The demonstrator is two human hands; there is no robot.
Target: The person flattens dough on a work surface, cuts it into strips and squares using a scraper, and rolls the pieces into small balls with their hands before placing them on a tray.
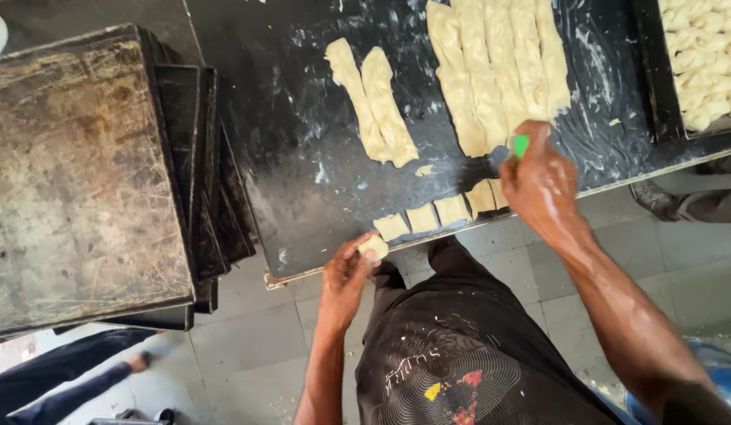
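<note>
1. Dough strips [499, 63] lie side by side on the dark table [302, 173], far and right of centre, their near ends under the right hand.
2. Right hand [542, 185] is closed around a green-handled cutter [520, 145], pressing down at the near ends of the strips.
3. Cut dough pieces [436, 212] sit in a row along the near edge of the table, running left from the right hand.
4. Left hand [346, 275] pinches the end piece [373, 246] at the left of that row, fingers clamped on it right at the table's edge.
5. Two loose strips [373, 102] lie apart, left of the main batch.
6. Stacked dark baking trays [90, 173] stand on the left.
7. Far right, a tray of shaped dough [704, 55] sits beside the table.
8. Below: tiled floor [247, 338] and someone's foot [137, 362] at lower left.
</note>
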